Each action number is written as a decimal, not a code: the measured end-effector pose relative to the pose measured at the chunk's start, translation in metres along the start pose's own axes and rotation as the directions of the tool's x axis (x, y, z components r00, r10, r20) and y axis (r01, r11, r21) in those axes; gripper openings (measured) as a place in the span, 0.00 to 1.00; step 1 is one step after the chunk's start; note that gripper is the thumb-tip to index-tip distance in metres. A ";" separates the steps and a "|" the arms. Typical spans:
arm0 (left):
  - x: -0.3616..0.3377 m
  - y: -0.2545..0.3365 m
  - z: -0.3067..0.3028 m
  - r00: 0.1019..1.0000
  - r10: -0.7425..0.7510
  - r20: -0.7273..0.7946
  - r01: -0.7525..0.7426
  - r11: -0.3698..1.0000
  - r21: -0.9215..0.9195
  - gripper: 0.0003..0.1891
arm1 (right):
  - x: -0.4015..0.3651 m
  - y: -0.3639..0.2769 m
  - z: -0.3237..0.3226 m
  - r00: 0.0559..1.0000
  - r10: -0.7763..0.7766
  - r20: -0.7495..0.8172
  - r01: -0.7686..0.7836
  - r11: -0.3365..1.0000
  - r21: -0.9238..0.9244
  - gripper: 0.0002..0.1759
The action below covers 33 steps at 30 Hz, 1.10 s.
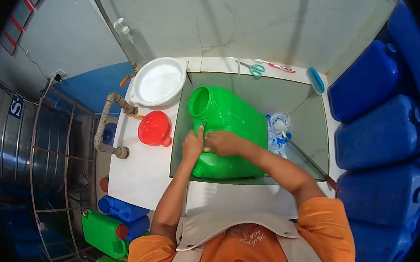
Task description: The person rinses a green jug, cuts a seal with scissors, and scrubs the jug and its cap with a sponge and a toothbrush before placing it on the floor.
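A large green jerrycan lies tilted in the grey sink, its round open mouth facing the upper left. My left hand is closed at the jerrycan's handle, on its left side. Right beside it, my right hand is also closed at the handle, its fingers curled and partly hidden. The two hands almost touch. To the right of the jerrycan, a long-handled brush leans across the sink, its head among blue and white items.
Left of the sink are a white basin and a red funnel. Scissors, a toothbrush and a blue scrub brush lie on the back ledge. Blue jerrycans line the right; a pipe rises at left.
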State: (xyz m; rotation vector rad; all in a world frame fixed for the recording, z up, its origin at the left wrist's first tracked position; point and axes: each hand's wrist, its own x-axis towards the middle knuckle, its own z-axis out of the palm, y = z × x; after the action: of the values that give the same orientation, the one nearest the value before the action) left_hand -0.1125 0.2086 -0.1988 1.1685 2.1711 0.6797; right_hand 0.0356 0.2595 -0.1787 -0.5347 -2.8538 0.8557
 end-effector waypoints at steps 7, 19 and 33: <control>0.021 -0.018 -0.004 0.999 -0.036 -0.017 0.037 0.998 0.045 0.35 | -0.052 -0.006 0.033 0.955 -0.033 -0.294 0.059 0.995 0.081 0.16; 0.014 -0.009 -0.005 0.993 -0.113 0.023 0.115 0.990 -0.085 0.33 | -0.092 0.116 0.097 0.625 0.348 -0.698 -0.390 0.915 0.107 0.24; 0.011 0.005 -0.003 0.989 -0.146 -0.007 0.145 0.985 -0.095 0.33 | -0.071 0.180 0.104 0.276 0.748 -0.604 -0.662 0.603 0.444 0.21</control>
State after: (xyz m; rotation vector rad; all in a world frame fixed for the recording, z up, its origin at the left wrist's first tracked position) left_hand -0.1170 0.2198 -0.1963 0.9491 2.1862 0.7194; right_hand 0.1344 0.3208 -0.3650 -1.7636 -1.6713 0.6000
